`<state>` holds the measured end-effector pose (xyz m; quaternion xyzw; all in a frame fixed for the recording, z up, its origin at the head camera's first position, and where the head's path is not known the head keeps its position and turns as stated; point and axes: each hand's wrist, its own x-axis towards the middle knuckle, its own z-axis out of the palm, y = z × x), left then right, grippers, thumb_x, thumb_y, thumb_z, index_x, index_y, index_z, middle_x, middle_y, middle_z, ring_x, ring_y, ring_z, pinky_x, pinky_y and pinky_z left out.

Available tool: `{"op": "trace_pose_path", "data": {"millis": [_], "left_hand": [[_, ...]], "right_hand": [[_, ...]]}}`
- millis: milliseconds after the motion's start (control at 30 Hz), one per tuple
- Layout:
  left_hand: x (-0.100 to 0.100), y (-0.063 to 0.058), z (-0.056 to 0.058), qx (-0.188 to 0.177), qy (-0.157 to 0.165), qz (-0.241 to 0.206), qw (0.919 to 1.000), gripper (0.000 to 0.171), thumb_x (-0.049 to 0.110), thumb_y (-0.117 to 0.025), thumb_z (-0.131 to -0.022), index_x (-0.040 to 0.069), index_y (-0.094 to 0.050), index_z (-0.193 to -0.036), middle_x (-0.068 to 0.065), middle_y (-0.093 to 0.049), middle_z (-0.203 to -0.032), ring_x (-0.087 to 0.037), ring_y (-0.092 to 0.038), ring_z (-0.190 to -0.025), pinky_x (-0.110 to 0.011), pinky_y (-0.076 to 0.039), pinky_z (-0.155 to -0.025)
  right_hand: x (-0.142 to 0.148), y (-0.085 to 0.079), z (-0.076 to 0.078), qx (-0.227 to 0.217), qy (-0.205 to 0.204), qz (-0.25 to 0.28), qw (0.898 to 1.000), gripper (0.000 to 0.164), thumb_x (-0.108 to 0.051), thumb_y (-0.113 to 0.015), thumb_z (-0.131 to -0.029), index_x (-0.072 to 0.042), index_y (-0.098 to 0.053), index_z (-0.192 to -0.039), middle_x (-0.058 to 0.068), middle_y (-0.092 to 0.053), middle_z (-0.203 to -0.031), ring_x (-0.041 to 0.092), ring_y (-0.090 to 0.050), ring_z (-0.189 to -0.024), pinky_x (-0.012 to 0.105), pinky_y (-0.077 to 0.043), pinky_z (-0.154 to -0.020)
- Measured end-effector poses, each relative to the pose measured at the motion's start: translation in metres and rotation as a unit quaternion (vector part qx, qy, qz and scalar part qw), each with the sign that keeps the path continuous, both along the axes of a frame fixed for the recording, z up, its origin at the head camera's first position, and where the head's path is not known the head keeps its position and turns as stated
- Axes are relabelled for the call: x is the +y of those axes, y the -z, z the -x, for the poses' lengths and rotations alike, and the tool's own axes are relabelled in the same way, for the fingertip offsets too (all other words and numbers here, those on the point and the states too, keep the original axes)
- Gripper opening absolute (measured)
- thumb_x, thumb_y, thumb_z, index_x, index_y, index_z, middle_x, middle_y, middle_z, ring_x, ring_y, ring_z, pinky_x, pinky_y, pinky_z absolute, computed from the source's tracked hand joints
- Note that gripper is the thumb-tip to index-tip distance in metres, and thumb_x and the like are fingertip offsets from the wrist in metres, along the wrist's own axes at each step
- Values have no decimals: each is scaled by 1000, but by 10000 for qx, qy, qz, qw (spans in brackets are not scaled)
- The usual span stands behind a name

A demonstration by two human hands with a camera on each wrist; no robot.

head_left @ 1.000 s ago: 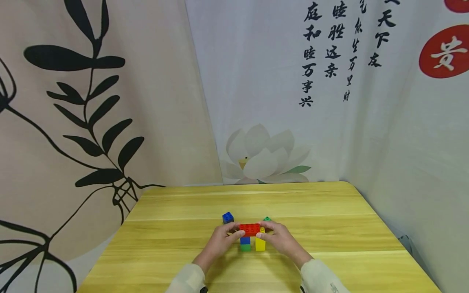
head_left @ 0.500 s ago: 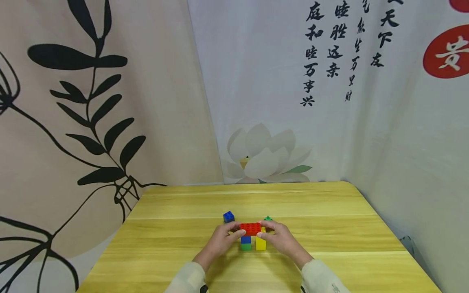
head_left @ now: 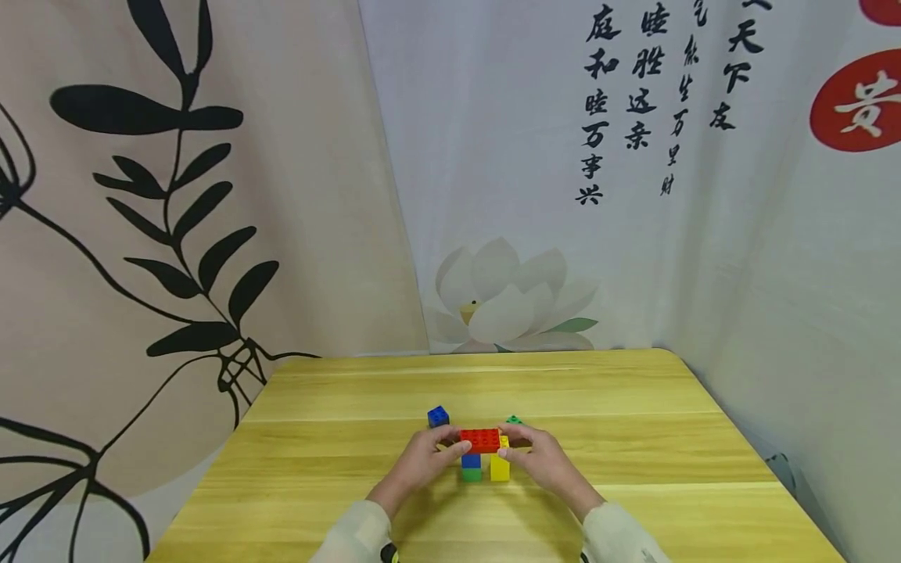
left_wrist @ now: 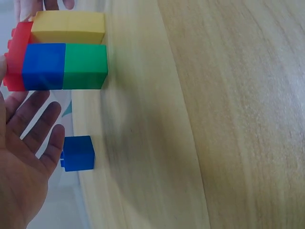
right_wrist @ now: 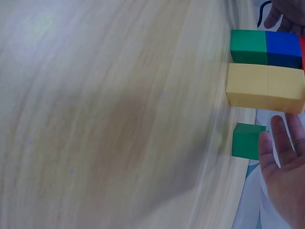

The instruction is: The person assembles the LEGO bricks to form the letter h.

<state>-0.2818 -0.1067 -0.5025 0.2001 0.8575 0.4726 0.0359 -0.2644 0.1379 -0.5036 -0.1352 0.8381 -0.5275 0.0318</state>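
A red brick lies across two short stacks in the head view. Its left part sits on a blue brick above a green brick. The right part overlaps the top of a yellow stack, leaving a yellow stud visible beside it. My left hand pinches the red brick's left end, thumb in front and index finger behind. My right hand is around the right end, its thumb tip just at the brick's edge by the yellow stack. Its other fingers extend fairly straight in the right wrist view.
A loose blue brick stands on the wooden table behind my left hand. Another green brick stands behind my right hand, partly covered by it in the head view. Printed curtains hang beyond the table's far edge.
My right thumb has shifted slightly to the right, off the red brick's front face. The left hand and the stacks look about the same.
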Motion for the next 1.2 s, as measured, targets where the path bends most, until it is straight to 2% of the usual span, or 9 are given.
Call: {"op": "trace_pose_path", "data": {"millis": [200,433,667,800,1000,1200], "left_hand": [[-4,0,-1,-62,-239,60,9997,50,49,-52,-101,9,-65,-128,-4,-67,-118,-25,-60,-107,-48,-51,-88],[-14,-1,1,17,-520,-46,9986,48,48,-49,-102,12,-64,-130,-5,-65,-123,-26,-59,-112,-50,-49,-94],[-27,-4,12,84,-777,-440,9960,55,51,-49,-101,5,-64,-129,-10,-67,-123,-31,-60,-116,-53,-46,-98],[-33,-5,19,56,-1122,-562,9921,54,52,-51,-100,8,-65,-128,-7,-67,-121,-29,-60,-116,-51,-46,-98],[-39,-5,26,12,-1531,-790,9850,42,39,-57,-101,9,-64,-129,-6,-66,-119,-26,-61,-112,-48,-49,-95],[-47,1,33,8,-1737,-729,9821,42,34,-61,-100,6,-62,-132,-7,-66,-115,-26,-61,-109,-46,-50,-92]], "right_hand": [[1,2,-2,58,125,61,9999,39,-23,-70,-94,-5,-63,-128,10,-66,-117,31,-60,-109,41,-55,-85],[3,6,-4,-37,233,112,9997,32,-20,-69,-95,-3,-65,-122,9,-66,-113,28,-60,-105,38,-54,-84],[3,7,-4,-40,327,128,9994,28,-20,-69,-95,-7,-67,-119,3,-66,-108,24,-60,-103,35,-54,-82],[4,7,-2,-37,361,98,9993,28,-23,-69,-95,-9,-67,-119,1,-66,-106,24,-60,-102,36,-54,-83],[3,8,-2,1,330,73,9994,30,-23,-70,-94,-8,-67,-120,2,-66,-107,23,-60,-101,37,-54,-83],[2,8,-4,-92,299,112,9994,36,-26,-70,-94,-7,-65,-124,4,-67,-110,22,-61,-99,36,-54,-82]]}}
